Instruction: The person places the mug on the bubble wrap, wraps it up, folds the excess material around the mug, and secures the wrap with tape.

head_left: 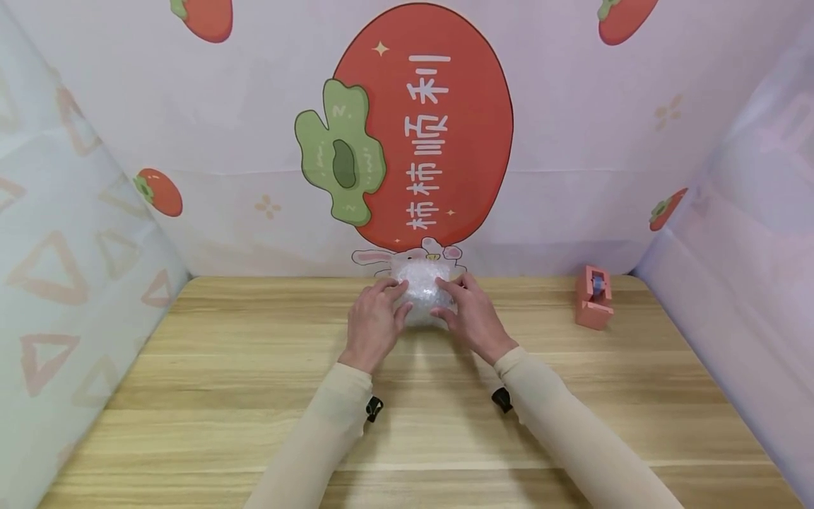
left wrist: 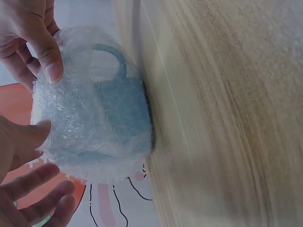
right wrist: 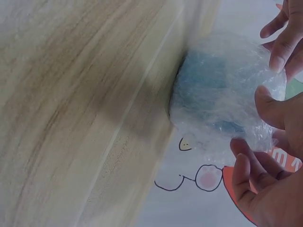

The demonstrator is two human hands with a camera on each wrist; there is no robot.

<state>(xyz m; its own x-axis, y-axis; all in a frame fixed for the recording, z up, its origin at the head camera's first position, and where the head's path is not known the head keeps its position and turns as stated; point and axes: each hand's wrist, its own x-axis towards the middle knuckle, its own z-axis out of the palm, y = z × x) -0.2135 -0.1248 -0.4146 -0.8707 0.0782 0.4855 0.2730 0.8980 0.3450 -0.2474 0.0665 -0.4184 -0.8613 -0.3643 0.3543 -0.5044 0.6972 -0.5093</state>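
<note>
A mug wrapped in bubble wrap (head_left: 425, 286) sits at the back edge of the table, right before the wall. Through the clear plastic in the left wrist view show the light-blue mug body (left wrist: 125, 111) and its handle (left wrist: 120, 61), which points to my right hand. My left hand (head_left: 374, 318) grips the wrapped mug's left side near its top, thumb on the front. From the right side my right hand (head_left: 473, 314) holds it, thumb and fingertips pressed on the plastic (right wrist: 227, 94). The wrap bunches loosely around the mug.
A pink tape dispenser (head_left: 593, 300) with a blue roll stands at the table's back right. The wood-grain table (head_left: 254, 396) meets a printed cloth wall (head_left: 254, 141) behind. Cloth walls rise on both sides. Black wrist straps (head_left: 374, 408) show at the sleeves.
</note>
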